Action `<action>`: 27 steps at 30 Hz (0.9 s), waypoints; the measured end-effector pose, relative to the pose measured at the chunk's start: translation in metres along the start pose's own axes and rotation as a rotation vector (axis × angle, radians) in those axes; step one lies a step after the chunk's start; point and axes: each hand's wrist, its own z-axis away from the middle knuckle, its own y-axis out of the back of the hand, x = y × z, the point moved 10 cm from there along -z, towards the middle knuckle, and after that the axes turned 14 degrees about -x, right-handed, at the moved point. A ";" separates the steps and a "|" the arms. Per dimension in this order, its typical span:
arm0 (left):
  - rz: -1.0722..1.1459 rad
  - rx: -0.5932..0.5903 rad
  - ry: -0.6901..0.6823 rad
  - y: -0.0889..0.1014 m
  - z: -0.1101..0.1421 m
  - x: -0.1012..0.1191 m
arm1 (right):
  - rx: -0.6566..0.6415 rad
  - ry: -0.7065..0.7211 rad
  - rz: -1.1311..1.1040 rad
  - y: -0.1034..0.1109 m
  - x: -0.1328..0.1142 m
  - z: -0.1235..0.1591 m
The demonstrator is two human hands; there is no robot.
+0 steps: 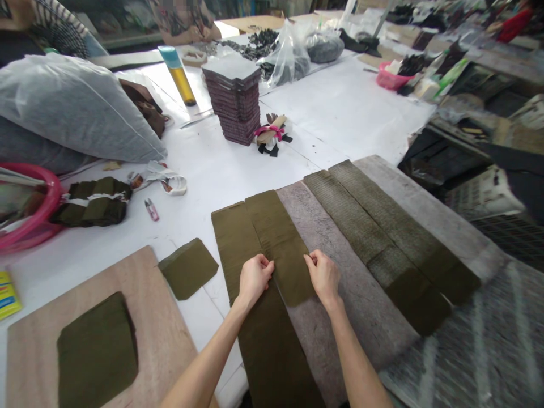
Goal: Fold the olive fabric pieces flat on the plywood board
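Left hand (255,279) and right hand (325,276) each show thumb and fingertips closed, pinching opposite edges of an olive fabric panel (287,249); the panel lies on a grey board (361,317), beside a longer olive strip (276,351); at the left of the tabletop (340,113), a pink basket (54,187) holds mixed pale and brown pieces; a bulky pale bag (76,107) stands behind it, filling unidentifiable; at the far right, a pink basin (389,82) holds dark and whitish scraps; a clear plastic bag (293,54) contains dark material.

Olive strip (272,331) partly beyond bottom edge
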 end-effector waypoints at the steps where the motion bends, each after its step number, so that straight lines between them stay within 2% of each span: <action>1: -0.003 0.000 0.003 0.000 0.000 0.000 | 0.004 -0.001 0.008 0.000 -0.001 0.000; 5: -0.022 0.015 0.002 0.000 0.001 0.001 | 0.047 -0.034 0.083 0.000 -0.006 0.005; 10: -0.043 0.066 0.005 0.003 0.002 0.001 | 0.196 -0.036 0.230 0.014 -0.022 0.016; 13: -0.084 0.095 0.014 0.005 0.004 0.002 | 0.244 0.032 0.247 0.018 -0.030 0.019; 17: -0.121 0.115 0.009 0.006 0.002 0.004 | 0.195 0.191 0.238 0.004 -0.040 0.016; 21: -0.051 0.095 -0.034 0.004 0.003 0.005 | 0.204 0.224 0.255 -0.003 -0.039 0.015; 24: 0.043 0.058 -0.158 0.010 0.019 0.010 | 0.230 0.237 0.250 0.003 -0.034 0.017; 27: 0.030 0.063 -0.299 0.034 0.054 0.001 | 0.312 0.270 0.196 0.015 -0.037 0.022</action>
